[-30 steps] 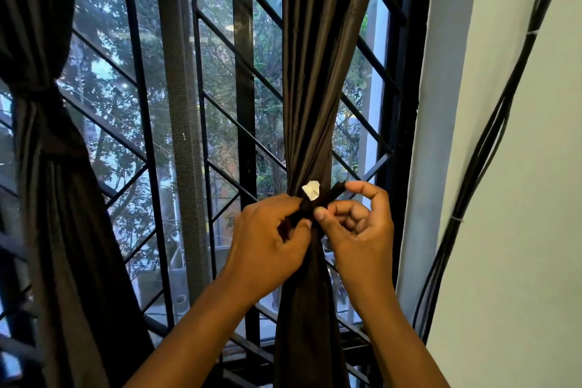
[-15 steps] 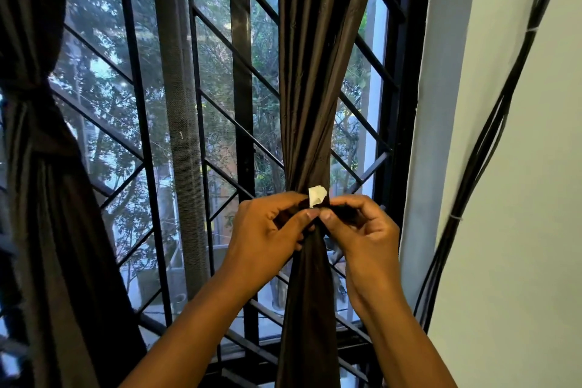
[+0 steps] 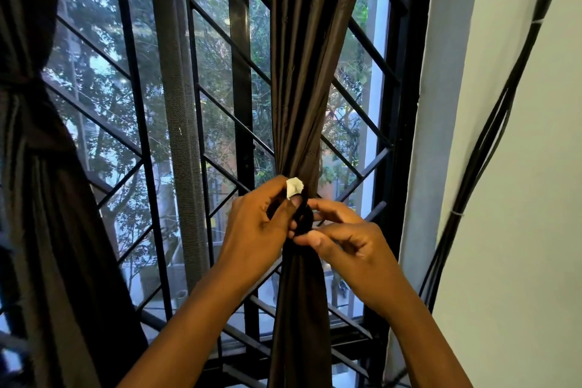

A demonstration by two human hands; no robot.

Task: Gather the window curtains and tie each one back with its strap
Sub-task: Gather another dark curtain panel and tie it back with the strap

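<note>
A dark brown curtain (image 3: pixel 302 79) hangs gathered into a narrow bundle in front of the window. A dark strap (image 3: pixel 304 217) with a small white tag (image 3: pixel 294 187) wraps it at its waist. My left hand (image 3: pixel 258 227) pinches the strap end by the tag. My right hand (image 3: pixel 349 246) pinches the strap's loop from the right, thumb and fingers curled round it. A second dark curtain (image 3: pixel 37 198) hangs at the far left, cinched by its own strap (image 3: pixel 22 85).
A black metal window grille (image 3: pixel 220 110) with diagonal bars stands right behind the curtains. A bundle of black cables (image 3: pixel 478 148) runs down the white wall (image 3: pixel 519 230) at the right. Trees show outside.
My right hand has dropped lower and now pinches the strap's loop below the tag. My left hand has stayed by the white tag. The view has shifted slightly.
</note>
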